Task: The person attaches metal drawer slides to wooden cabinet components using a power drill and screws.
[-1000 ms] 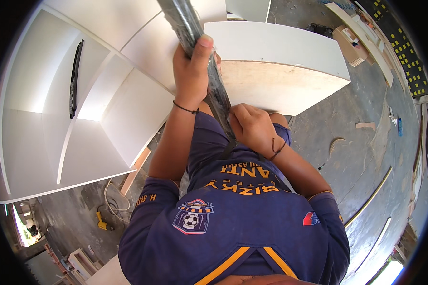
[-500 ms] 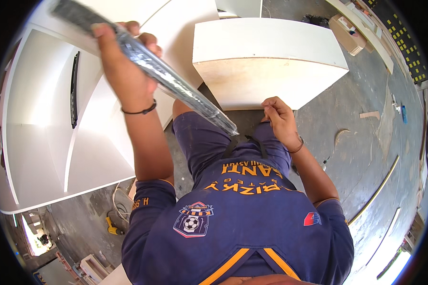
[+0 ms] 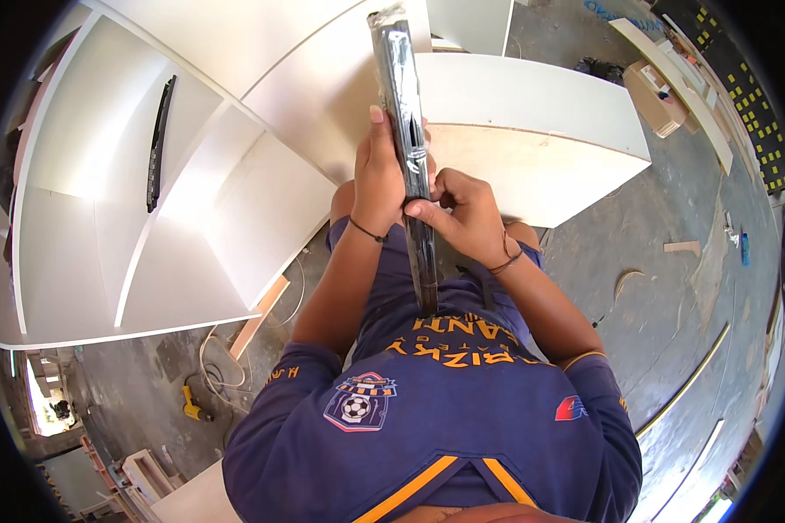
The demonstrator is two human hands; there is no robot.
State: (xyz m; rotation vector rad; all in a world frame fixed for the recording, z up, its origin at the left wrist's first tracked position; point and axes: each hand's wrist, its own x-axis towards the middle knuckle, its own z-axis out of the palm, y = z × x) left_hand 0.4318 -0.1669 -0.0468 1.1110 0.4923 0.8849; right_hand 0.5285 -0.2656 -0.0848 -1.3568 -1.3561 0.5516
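Note:
In front of my torso, a long black drawer slide (image 3: pixel 398 78) in shiny clear plastic wrap stands nearly lengthwise, its near end at my shirt. My left hand (image 3: pixel 378 179) is closed around its middle, the thumb lying along the left side. Lower down, my right hand (image 3: pixel 467 213) pinches the wrapped slide from the right, thumb on top and the other fingers curled. A similar black rail (image 3: pixel 160 144) is set on an inner wall of the white cabinet (image 3: pixel 70 261) to my left.
A white box-like piece with a pale wooden side (image 3: pixel 506 166) sits just beyond my knees. On the floor at left lie a yellow power tool (image 3: pixel 195 404), a cable (image 3: pixel 218 370) and a wooden strip (image 3: pixel 260 318). A cardboard box (image 3: pixel 654 98) and long strips are at right.
My left hand has brought the wrapped slide from the upper left to the middle and turned it more upright. My right hand has moved up and taken hold of it too.

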